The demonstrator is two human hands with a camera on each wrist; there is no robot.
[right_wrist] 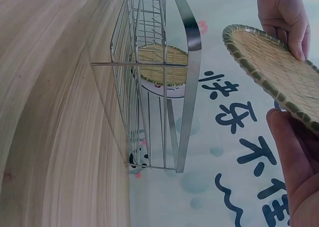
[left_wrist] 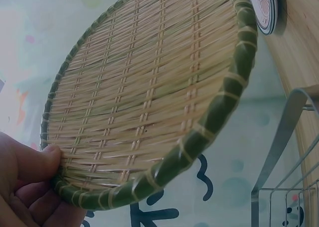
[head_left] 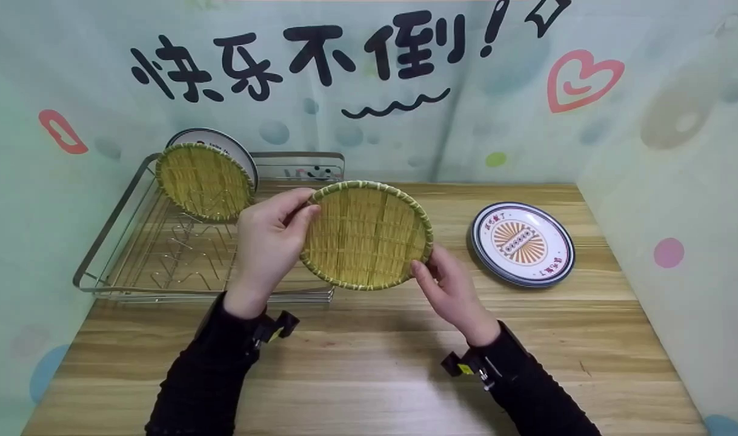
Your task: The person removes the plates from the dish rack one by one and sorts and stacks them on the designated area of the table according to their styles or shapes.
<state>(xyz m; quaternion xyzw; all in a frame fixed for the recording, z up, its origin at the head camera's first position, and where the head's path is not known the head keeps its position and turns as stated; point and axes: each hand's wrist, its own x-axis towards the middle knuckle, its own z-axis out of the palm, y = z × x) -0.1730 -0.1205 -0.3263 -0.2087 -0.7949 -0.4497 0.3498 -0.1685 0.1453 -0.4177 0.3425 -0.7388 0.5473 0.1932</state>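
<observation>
Woven tray (head_left: 367, 236), one, round, green-rimmed; edge pinched between fingers of left hand (head_left: 265, 242) and right hand (head_left: 455, 292), above bench (head_left: 369, 369).

A small booth-like setup: printed sheet walls (head_left: 514, 130), wood-grain table (head_left: 369, 375), wire dish rack (head_left: 163, 292), plates (head_left: 519, 243).

The head view looks far and down from the near side; the left-wrist view, closest, and the right-wrist view, facing leftward, share the round green-rimmed woven bamboo tray (left_wrist: 144, 87).
</observation>
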